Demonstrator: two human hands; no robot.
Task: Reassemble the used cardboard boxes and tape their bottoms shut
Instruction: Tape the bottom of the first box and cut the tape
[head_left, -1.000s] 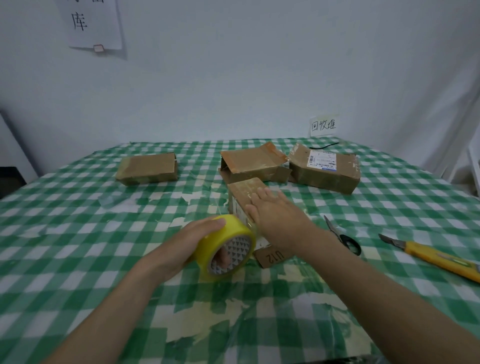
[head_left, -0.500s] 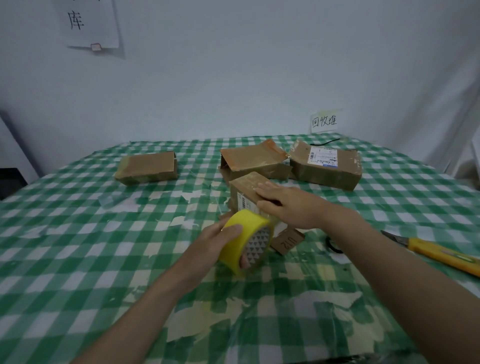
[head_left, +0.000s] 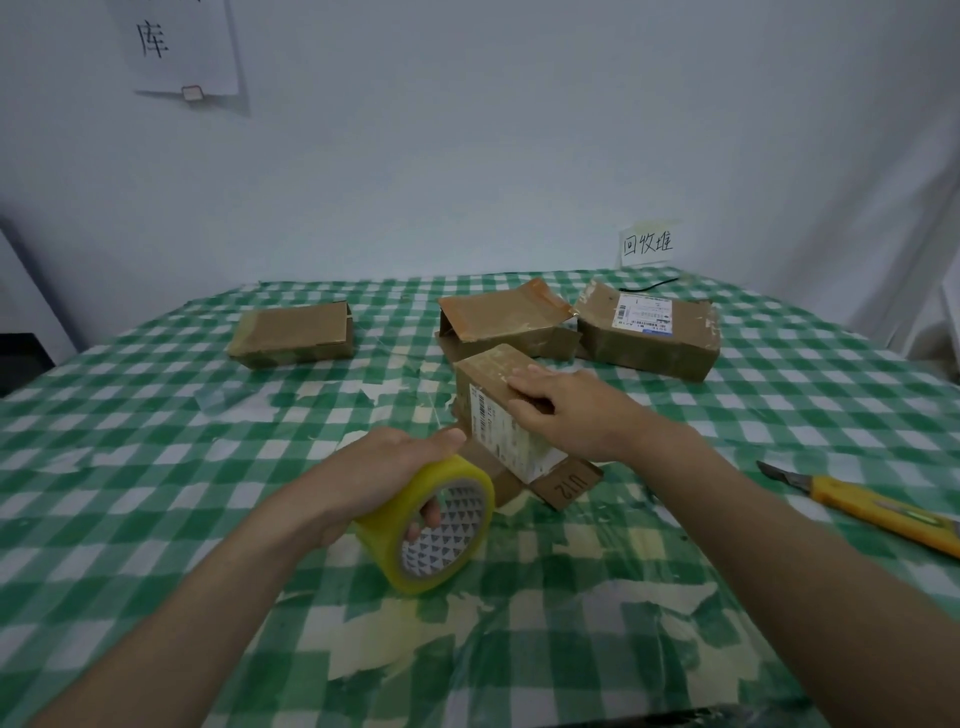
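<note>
Head view: small box (head_left: 491, 387) at table centre, pressed flat by right hand (head_left: 569, 413); tape roll (head_left: 434, 525) at 7 o'clock of it, gripped by left hand (head_left: 363, 480). Tape is best drawn taut across the seam.

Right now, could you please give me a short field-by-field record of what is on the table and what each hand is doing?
surface: table with green checked cloth
left hand: grips the yellow tape roll, fingers through its core
right hand: rests flat on top of the near box
near box: flap marked U12 lying open toward the camera
other boxes: flat box far left; open box far centre; labelled box far right
tool: yellow utility knife, right, untouched
wall: two paper signs
</note>
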